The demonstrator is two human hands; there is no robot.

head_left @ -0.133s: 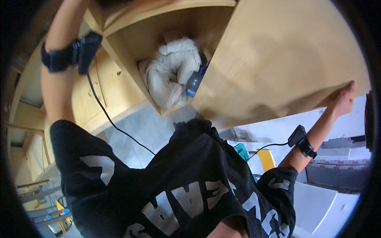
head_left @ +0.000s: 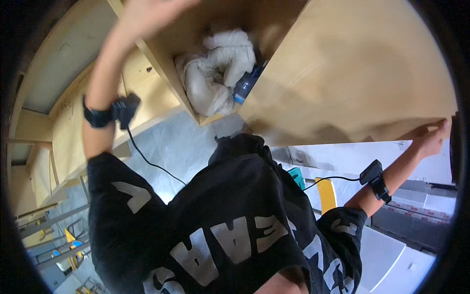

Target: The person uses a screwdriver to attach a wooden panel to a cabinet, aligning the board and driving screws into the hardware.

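Note:
A wooden cabinet (head_left: 198, 121) stands open, with a bunched white quilt or cloth (head_left: 210, 90) inside beside a dark blue bottle-like object (head_left: 242, 90). Its wide wooden door (head_left: 352, 68) fills the upper right. My right hand (head_left: 431, 136) has its fingers curled around the door's lower outer edge. Over the compartment's upper left reaches my left hand (head_left: 152, 14), blurred and cut off by the top edge, so its fingers cannot be read. Each forearm wears a black strapped device (head_left: 369, 171) with a cable.
Wooden shelving and cupboards (head_left: 54, 157) line the left. Below lie a grey floor (head_left: 161, 137), a yellow panel (head_left: 325, 193) and a teal object (head_left: 295, 176). White furniture (head_left: 391, 259) is at lower right, and metal rails (head_left: 54, 230) show at lower left.
My left hand and forearm have swung rightward over the cabinet opening. The cabinet appears higher in the picture, and my right hand, still on the door edge, slightly lower and farther right.

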